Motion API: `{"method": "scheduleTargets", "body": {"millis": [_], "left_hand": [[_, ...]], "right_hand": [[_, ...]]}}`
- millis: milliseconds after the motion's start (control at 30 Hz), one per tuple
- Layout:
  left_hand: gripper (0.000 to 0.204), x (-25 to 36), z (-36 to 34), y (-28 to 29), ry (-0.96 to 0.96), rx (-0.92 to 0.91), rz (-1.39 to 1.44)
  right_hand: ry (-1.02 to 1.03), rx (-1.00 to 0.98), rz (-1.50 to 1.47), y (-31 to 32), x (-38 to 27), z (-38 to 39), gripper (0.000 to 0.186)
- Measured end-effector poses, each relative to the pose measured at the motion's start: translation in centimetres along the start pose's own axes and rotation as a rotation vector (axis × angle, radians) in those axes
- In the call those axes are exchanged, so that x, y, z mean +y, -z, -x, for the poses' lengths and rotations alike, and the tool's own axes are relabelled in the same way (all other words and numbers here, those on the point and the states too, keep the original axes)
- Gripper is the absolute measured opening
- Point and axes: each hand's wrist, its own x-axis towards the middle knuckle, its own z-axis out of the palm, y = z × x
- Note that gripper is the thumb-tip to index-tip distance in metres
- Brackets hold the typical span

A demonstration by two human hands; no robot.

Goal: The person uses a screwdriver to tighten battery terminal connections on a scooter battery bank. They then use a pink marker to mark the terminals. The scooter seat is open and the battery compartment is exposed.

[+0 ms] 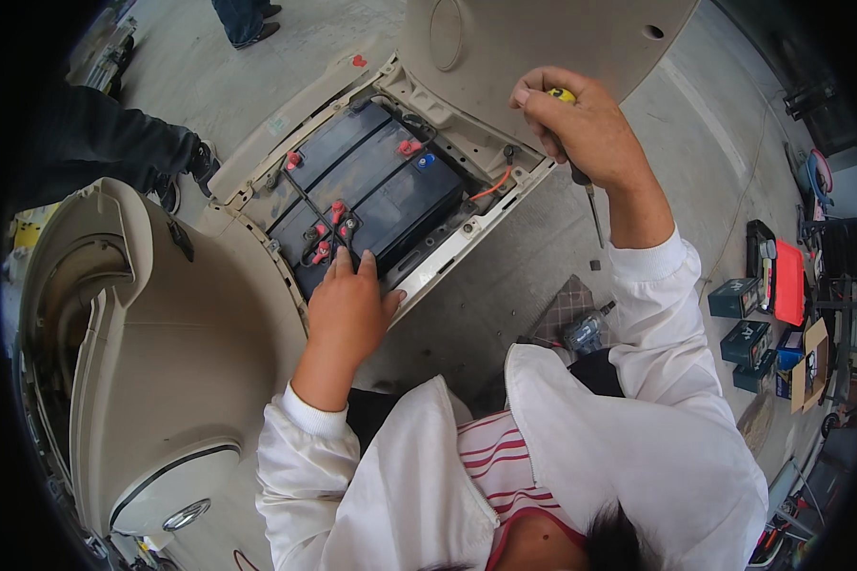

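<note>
A row of dusty black batteries (pixel 352 169) sits in the open floor bay of a beige vehicle. Red-capped terminals and black cables (pixel 331 224) cluster at the bay's near left. My left hand (pixel 345 309) rests there, fingers stretched out over the battery edge beside the lowest red cap; its fingertips partly hide the cables. Raised to the right of the bay, my right hand (pixel 581 124) is wrapped round a screwdriver (pixel 579 174) with a yellow and black handle. Its shaft points down, apart from the batteries.
An orange wire (pixel 493 187) lies along the bay's right edge. A blue-grey power drill (pixel 587 328) is on the floor by my knees. Green boxes (pixel 745 343) and a red case (pixel 788 283) stand at right. Another person's legs (pixel 143 133) are at the far left.
</note>
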Motion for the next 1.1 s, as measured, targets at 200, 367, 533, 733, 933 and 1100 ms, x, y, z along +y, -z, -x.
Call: {"method": "scheduleTargets", "body": {"millis": [200,367,533,733,933,1100], "left_hand": [[0.073,0.5,0.7,0.3,-0.021,-0.056,-0.118],[0.075,1.0,0.7,0.6,0.023,-0.106,-0.134],[0.076,1.2,0.4,0.7,0.019,-0.126,-0.153],[0.075,1.2,0.4,0.8,-0.007,-0.109,-0.152],[0.073,0.6,0.7,0.7,-0.024,-0.089,-0.116],[0.073,0.4,0.8,0.8,-0.035,-0.082,-0.105]], "right_hand": [[-0.389,-0.16,0.261,-0.1,11.9,3.5,0.045],[-0.159,0.024,0.314,-2.6,17.8,3.5,0.045],[-0.175,0.217,0.378,-4.8,17.3,3.5,0.043],[-0.054,0.299,0.327,-5.9,17.2,3.0,0.03],[-0.062,0.198,0.209,-7.3,16.8,1.8,0.028],[-0.021,0.266,0.398,-8.4,16.2,1.3,0.031]]}}
